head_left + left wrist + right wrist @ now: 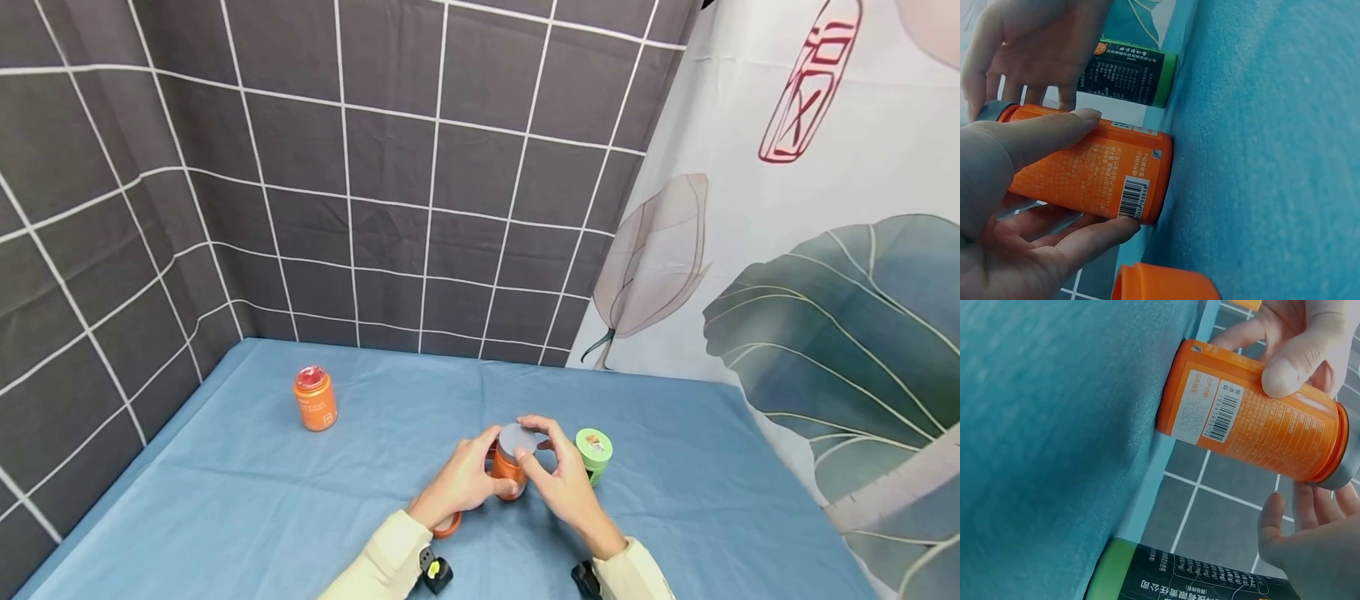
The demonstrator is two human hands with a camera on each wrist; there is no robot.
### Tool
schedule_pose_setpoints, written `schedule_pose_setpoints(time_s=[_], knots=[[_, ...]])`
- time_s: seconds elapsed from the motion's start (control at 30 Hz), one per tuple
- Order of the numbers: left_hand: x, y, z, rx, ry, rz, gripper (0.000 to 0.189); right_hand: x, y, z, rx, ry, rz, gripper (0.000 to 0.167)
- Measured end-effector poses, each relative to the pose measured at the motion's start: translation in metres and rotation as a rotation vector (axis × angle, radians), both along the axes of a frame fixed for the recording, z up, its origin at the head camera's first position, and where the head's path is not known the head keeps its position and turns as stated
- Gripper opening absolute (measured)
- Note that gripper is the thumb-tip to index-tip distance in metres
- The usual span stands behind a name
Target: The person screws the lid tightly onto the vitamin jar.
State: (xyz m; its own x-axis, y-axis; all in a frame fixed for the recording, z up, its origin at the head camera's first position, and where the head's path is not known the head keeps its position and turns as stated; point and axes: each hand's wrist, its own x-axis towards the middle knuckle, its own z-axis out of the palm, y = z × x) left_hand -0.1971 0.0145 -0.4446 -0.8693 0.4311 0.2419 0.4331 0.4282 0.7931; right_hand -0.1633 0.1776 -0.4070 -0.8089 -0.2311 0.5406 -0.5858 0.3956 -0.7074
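Dark grey cloth [390,158] with a grid of white lines hangs at the left and behind the table [225,500], which is covered with blue fabric. On the left part of the table, well apart from the rest, stands an orange jar [318,405] whose top looks red. Further right, near the front, an orange lid [447,526] lies just beside the left wrist. Each arm wears a cream sleeve [384,554] and a black device [438,575] at the wrist.

Next comes the left hand [461,482], which is grasping an orange bottle [1260,419] around its body, the thumb on one side. This bottle is upright between the two hands, and its base appears to touch the fabric; printed labels and a barcode are visible on it. On top sits a grey lid [517,437], and the right hand [561,483] pinches it at the edge. Just beyond this hand stands a dark bottle with green top [594,448]. Farthest right, white cloth [738,125] shows a pink bud and large green leaves.
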Motion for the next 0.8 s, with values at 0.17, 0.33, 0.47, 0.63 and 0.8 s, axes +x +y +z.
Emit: schedule_pose_setpoints(time_s=[0.17,0.33,0.47,0.63,0.8], knots=[[0.0005,-0.0008,-0.0007,0.003,0.005,-0.006,0.057,0.0008,-0.0013,0.0003,-0.003,0.008,-0.020,0.033],[0.0011,-0.0005,0.0001,0.010,-0.006,-0.008,0.058,0.0013,-0.0038,0.0015,-0.007,0.017,-0.040,0.034],[0.0008,-0.0003,0.0003,0.011,-0.009,-0.008,0.057,0.0012,-0.0055,0.0022,-0.023,-0.016,-0.056,0.039],[0.0002,-0.0002,-0.0004,0.012,-0.015,-0.008,0.055,0.0010,-0.0059,0.0019,-0.022,-0.046,-0.052,0.041],[0.0008,-0.0006,0.0003,-0.001,-0.011,0.004,0.055,0.0006,-0.0030,0.0013,0.022,0.024,-0.003,0.040]])
